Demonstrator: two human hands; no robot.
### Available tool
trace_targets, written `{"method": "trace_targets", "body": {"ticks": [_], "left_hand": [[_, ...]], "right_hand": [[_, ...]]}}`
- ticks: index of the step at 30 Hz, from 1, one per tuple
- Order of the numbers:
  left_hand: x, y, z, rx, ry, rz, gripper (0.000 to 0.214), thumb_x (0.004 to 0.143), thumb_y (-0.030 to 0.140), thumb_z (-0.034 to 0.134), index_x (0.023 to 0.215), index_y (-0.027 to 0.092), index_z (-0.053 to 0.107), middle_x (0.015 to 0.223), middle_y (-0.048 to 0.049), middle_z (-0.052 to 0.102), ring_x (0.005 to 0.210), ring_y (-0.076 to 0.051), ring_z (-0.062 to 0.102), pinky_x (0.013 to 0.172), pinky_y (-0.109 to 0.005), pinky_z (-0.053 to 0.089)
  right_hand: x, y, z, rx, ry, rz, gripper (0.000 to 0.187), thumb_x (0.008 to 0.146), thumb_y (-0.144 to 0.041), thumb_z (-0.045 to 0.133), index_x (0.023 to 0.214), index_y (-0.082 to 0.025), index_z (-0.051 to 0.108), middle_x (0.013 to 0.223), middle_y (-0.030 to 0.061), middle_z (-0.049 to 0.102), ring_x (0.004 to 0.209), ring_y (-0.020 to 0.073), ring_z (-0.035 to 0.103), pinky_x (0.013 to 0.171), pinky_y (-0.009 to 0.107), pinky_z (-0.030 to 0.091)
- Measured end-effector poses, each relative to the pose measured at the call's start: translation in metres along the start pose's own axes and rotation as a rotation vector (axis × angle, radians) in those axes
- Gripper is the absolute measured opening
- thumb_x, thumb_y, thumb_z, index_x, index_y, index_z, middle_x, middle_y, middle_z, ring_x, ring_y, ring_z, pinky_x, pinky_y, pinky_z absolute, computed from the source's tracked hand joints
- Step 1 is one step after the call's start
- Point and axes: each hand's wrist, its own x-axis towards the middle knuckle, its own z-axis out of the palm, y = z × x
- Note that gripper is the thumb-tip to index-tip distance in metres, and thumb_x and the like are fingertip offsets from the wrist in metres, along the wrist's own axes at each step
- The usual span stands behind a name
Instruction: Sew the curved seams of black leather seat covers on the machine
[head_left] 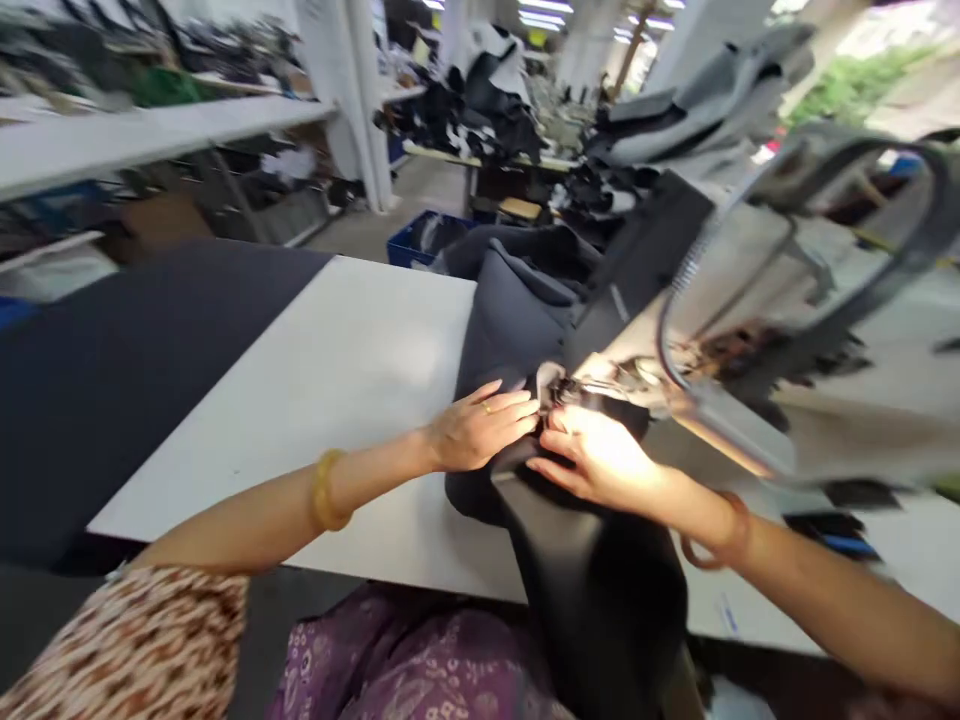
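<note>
Presser-foot area of the sewing machine (577, 392) small and glare-washed; needle not made out. Right hand (592, 465) overexposed, fingertips lost in the glare. Left hand (480, 430) covers the edge of the dark fabric (510, 340) beneath it; grip cannot be read on either hand. Right forearm (840, 610) runs off the lower right edge. Machine's upper frame (750, 300) blurred, cut by the right edge. Far shelving (150, 130) too blurred to sort.

Two hands (480, 430) (592, 465), two bangles (328, 490) (720, 535), one sewing machine (637, 385).
</note>
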Motion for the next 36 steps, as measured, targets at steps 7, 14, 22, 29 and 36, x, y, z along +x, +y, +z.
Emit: {"method": "trace_targets", "body": {"ticks": [7,14,22,29,36], "left_hand": [[0.012,0.006,-0.013,-0.032,-0.291,0.331,0.015,0.078,0.014,0.049,0.080,0.018,0.063,0.075,-0.0033,0.067,0.079,-0.018,0.062,0.097,-0.040,0.040],[0.050,-0.060,-0.047,0.242,-0.353,0.201,0.028,0.090,0.026,0.037,0.075,0.021,0.061,0.069,-0.0021,0.062,0.076,-0.020,0.061,0.076,-0.037,0.042],[0.081,-0.029,-0.013,0.174,-0.219,0.209,0.035,0.089,0.014,0.030,0.076,0.020,0.062,0.071,-0.0025,0.063,0.077,-0.019,0.060,0.072,-0.038,0.040],[0.067,-0.020,-0.014,0.065,-0.192,0.132,0.036,0.088,0.018,0.031,0.068,0.020,0.061,0.061,-0.0012,0.056,0.071,-0.018,0.059,0.071,-0.038,0.039],[0.073,-0.017,-0.017,0.118,-0.169,0.107,0.034,0.090,0.022,0.033,0.065,0.021,0.056,0.064,-0.0006,0.058,0.073,-0.017,0.059,0.071,-0.038,0.038]], "right_hand": [[-0.004,0.010,0.007,0.016,-0.079,-0.079,0.042,0.091,-0.047,0.038,0.077,-0.014,0.059,0.073,0.0067,0.059,0.068,0.0163,0.048,0.070,0.030,0.040],[0.006,0.010,0.014,-0.208,-0.064,0.261,0.036,0.091,-0.043,0.037,0.090,-0.013,0.057,0.067,0.0064,0.060,0.058,0.0180,0.051,0.056,0.030,0.033],[-0.045,0.014,0.031,-0.096,0.213,0.209,0.034,0.091,-0.035,0.039,0.061,-0.020,0.042,0.054,0.0003,0.046,0.054,0.0132,0.041,0.059,0.027,0.034],[-0.041,0.003,0.029,0.279,0.131,0.430,0.013,0.081,-0.028,0.046,0.072,-0.020,0.043,0.061,-0.0008,0.045,0.057,0.0126,0.038,0.057,0.027,0.035],[-0.024,0.035,0.007,0.997,0.042,0.652,0.017,0.075,-0.033,0.046,0.072,-0.017,0.053,0.070,0.0000,0.052,0.067,0.0123,0.047,0.063,0.027,0.042]]}}
